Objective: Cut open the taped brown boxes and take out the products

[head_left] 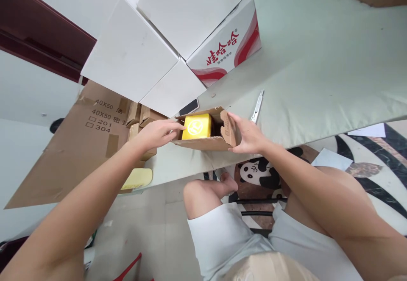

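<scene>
A small brown cardboard box [203, 143] lies open at the near edge of the pale green table [318, 69]. Inside it sits a yellow block [196, 126] with a white round logo. My left hand [157, 133] is at the box's left end, fingers curled, fingertips touching the yellow block and the box rim. My right hand [249, 137] grips the box's right end flap [230, 128], thumb on top of the flap.
A white carton with red print [227, 48] and large white flaps stands behind. A utility knife [257, 107] lies right of the box, a dark phone [188, 107] just behind it. Flat brown cardboard [79, 145] leans at left. My knees are under the table.
</scene>
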### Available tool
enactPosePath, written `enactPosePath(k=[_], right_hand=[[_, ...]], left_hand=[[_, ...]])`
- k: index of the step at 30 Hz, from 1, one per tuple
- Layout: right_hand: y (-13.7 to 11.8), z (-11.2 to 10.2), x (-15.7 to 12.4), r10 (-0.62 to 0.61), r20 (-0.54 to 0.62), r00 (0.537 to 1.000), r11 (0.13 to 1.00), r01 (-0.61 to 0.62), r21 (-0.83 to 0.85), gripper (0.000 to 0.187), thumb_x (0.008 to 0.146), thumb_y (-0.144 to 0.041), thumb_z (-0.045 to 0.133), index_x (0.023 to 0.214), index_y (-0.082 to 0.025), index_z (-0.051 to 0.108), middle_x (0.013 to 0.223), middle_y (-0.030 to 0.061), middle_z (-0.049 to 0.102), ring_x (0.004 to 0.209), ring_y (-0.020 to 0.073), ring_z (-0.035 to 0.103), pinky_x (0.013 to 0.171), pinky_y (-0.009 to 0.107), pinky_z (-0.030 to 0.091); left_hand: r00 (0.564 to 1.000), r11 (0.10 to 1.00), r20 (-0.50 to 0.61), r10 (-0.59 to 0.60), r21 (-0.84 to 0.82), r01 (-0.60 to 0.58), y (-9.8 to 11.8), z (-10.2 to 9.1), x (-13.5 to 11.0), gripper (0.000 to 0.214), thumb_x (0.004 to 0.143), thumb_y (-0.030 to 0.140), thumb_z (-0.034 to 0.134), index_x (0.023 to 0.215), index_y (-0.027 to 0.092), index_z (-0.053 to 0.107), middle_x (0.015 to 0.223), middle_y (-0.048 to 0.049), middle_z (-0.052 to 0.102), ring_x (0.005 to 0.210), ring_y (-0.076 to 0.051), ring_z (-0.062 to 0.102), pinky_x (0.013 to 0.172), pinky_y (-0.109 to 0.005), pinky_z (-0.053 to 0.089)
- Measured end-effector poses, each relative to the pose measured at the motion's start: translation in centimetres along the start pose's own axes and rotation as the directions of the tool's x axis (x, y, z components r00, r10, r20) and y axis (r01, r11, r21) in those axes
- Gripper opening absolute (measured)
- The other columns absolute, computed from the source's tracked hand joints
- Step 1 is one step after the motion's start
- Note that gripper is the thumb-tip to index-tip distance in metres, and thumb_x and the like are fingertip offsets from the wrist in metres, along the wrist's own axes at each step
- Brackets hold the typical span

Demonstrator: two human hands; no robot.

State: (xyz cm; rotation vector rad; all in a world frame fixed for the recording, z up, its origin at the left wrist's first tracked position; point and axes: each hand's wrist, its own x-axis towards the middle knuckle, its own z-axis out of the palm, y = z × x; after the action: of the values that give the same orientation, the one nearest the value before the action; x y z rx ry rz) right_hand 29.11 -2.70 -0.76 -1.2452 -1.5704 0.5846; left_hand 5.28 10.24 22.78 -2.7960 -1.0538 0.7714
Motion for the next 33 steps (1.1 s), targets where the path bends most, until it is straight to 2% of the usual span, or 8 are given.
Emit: enactPosePath(k=[2,5,9,12,15,20,24,33], right_hand=[[0.1,0.0,0.0,-0.014,0.004,1.000,1.000,0.014,0.002,0.122,0.060,-0.043,0.087,0.163,-0.029,0.023,0.149,0.0167,0.054,0.129,0.0445,0.057,0.098,0.061,0.049],[0.2,0.0,0.0,-0.036,0.008,0.999,0.999,0.036,0.006,0.123,0.060,-0.043,0.086,0.163,-0.029,0.021,0.151,0.0168,0.053,0.129,0.0452,0.057,0.097,0.062,0.049],[0.3,0.3,-0.1,-0.061,-0.016,0.998,0.998,0.061,0.011,0.122,0.061,-0.043,0.085,0.163,-0.030,0.019,0.153,0.0166,0.051,0.132,0.0459,0.054,0.098,0.064,0.050],[0.3,0.6,-0.3,-0.069,-0.038,0.997,0.998,0.069,0.013,0.124,0.061,-0.045,0.085,0.163,-0.031,0.016,0.154,0.0164,0.049,0.133,0.0464,0.054,0.099,0.066,0.049],[0.3,0.9,-0.5,-0.057,-0.050,0.997,0.998,0.058,0.014,0.126,0.061,-0.047,0.086,0.163,-0.030,0.015,0.154,0.0179,0.048,0.134,0.0473,0.052,0.101,0.067,0.047],[0.1,1.0,-0.5,-0.058,-0.052,0.997,0.998,0.059,0.011,0.124,0.062,-0.046,0.085,0.163,-0.028,0.016,0.153,0.0190,0.048,0.134,0.0463,0.052,0.102,0.066,0.047],[0.1,0.9,-0.5,-0.085,-0.045,0.995,0.996,0.086,0.007,0.124,0.062,-0.044,0.086,0.163,-0.028,0.016,0.154,0.0187,0.047,0.134,0.0445,0.052,0.103,0.065,0.047],[0.6,1.4,-0.7,-0.100,-0.070,0.992,0.995,0.102,0.021,0.125,0.063,-0.051,0.086,0.163,-0.029,0.014,0.152,0.0189,0.047,0.132,0.0445,0.053,0.103,0.065,0.048]], left_hand=[[0.995,0.994,0.048,-0.085,-0.070,0.089,-0.1,0.1,-0.2,0.042,0.089,0.035,0.041,0.109,0.026,0.077,0.099,-0.0031,0.078,0.087,-0.021,0.069,0.077,-0.029,0.050],[0.958,0.958,0.128,-0.258,-0.095,0.271,1.3,-0.4,0.0,0.043,0.090,0.052,0.042,0.093,0.024,0.074,0.085,-0.0029,0.076,0.078,-0.022,0.068,0.070,-0.030,0.047],[0.891,0.889,0.151,-0.428,-0.106,0.445,4.8,-1.7,1.6,0.064,0.090,0.072,0.031,0.087,0.020,0.069,0.096,-0.0099,0.077,0.088,-0.028,0.071,0.068,-0.031,0.047],[0.881,0.901,0.231,-0.413,-0.036,0.432,6.7,-1.7,3.4,0.074,0.083,0.084,0.034,0.082,0.018,0.067,0.093,-0.0148,0.076,0.085,-0.030,0.071,0.064,-0.031,0.045],[0.881,0.908,0.220,-0.419,0.079,0.412,7.3,-1.3,4.7,0.070,0.074,0.087,0.047,0.073,0.020,0.063,0.077,-0.0138,0.072,0.077,-0.031,0.070,0.058,-0.032,0.041],[0.881,0.906,0.232,-0.411,0.002,0.422,7.0,-1.5,4.3,0.055,0.081,0.076,0.046,0.066,0.023,0.049,0.068,-0.0072,0.064,0.068,-0.026,0.064,0.056,-0.032,0.037],[0.870,0.890,0.234,-0.435,-0.038,0.455,6.9,-1.7,3.6,0.046,0.084,0.067,0.048,0.069,0.024,0.047,0.070,-0.0052,0.064,0.069,-0.025,0.064,0.059,-0.033,0.038],[0.898,0.915,0.180,-0.402,0.030,0.403,7.2,-0.6,4.5,0.066,0.081,0.087,0.038,0.068,0.023,0.052,0.073,-0.0098,0.068,0.074,-0.029,0.068,0.058,-0.033,0.038]])
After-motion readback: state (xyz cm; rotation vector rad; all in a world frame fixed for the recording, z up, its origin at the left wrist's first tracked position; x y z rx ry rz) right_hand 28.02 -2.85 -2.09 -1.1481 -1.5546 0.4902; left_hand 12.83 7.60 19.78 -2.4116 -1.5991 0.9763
